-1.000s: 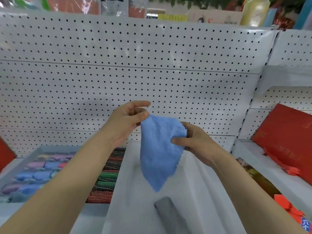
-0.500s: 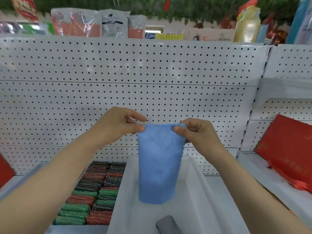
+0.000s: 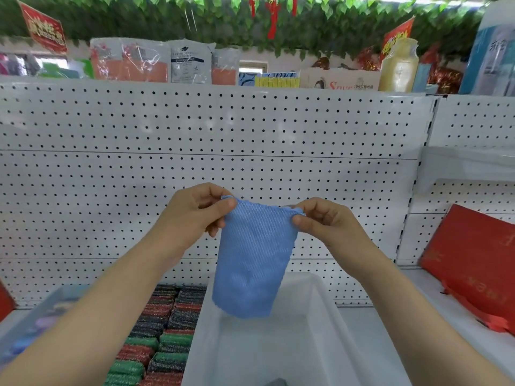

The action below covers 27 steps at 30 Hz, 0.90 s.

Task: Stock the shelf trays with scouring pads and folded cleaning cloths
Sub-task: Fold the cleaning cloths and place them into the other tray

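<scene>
**Open room above the white tray, cloth hanging in the way**

White tray (image 3: 328,296), centre: floor mostly bare, open from above. Blue cloth (image 3: 252,263) hangs over its back half, held at top corners by left hand (image 3: 192,215) & right hand (image 3: 328,221). Small dark item (image 3: 276,382) at tray's near edge. Left: scouring pads (image 3: 164,335) packed tight, no gaps. Behind: pegboard wall (image 3: 195,135). Right: red boxes (image 3: 473,260) lean on shelf.

One camera only, worn at head height, facing a white pegboard shelf back (image 3: 250,151) nearly square-on, tilted slightly downward. Wide-angle: straight lines bow near the frame edges. It stands close; both forearms enter from the bottom corners and meet at frame centre. Upper frame takes in the top shelf goods (image 3: 189,62) and hanging foliage (image 3: 320,12).
</scene>
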{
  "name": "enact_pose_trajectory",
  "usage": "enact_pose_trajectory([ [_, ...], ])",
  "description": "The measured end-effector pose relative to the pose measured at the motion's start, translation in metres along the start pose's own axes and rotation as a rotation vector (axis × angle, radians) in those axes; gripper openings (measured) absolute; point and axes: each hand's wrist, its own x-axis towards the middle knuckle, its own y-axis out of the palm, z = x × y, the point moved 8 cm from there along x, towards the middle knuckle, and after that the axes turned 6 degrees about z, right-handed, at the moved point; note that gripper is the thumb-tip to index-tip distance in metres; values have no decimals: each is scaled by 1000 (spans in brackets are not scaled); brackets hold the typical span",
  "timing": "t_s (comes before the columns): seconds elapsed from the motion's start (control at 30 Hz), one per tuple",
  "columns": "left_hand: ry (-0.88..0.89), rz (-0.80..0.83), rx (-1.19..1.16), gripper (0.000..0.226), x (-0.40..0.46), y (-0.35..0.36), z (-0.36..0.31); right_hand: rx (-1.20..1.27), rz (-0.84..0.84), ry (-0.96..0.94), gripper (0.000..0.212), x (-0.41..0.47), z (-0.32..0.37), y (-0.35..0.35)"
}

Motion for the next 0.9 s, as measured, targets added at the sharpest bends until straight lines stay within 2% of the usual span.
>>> enact_pose_trajectory([
  [0.13, -9, 33, -196, 9, 1, 10, 1, 419, 75, 38, 5, 4, -3, 15],
  [0.23, -9, 87, -242, 6, 1, 23, -1, 594, 187, 82, 10, 5, 1, 35],
  [0.33, -8, 180, -244, 5, 0, 34, -6, 536, 227, 92, 7, 5, 4, 50],
  [0.43, 7, 248, -114, 5, -1, 42, -12, 439, 223, 30, 7, 7, 7, 58],
  [0.53, -6, 228, -32, 24, -1, 39, -14, 455, 256, 6, 19, 7, 11, 69],
  [0.63, -31, 245, -63, 6, -2, 37, -10, 476, 248, 24, 9, 5, 10, 74],
  [0.67, -27, 251, -68, 7, -2, 37, -9, 473, 236, 29, 9, 4, 9, 74],
  [0.73, -22, 222, -113, 20, -4, 33, -9, 476, 187, 40, 9, 5, 7, 73],
  [0.83, -100, 224, -172, 64, -7, 29, -7, 490, 97, 40, 10, 7, 6, 70],
  [0.87, -134, 257, -113, 71, -10, 31, -6, 492, 84, 36, 12, 7, 5, 69],
  [0.9, -162, 293, -42, 65, -12, 34, -5, 492, 73, 39, 14, 7, 3, 68],
])
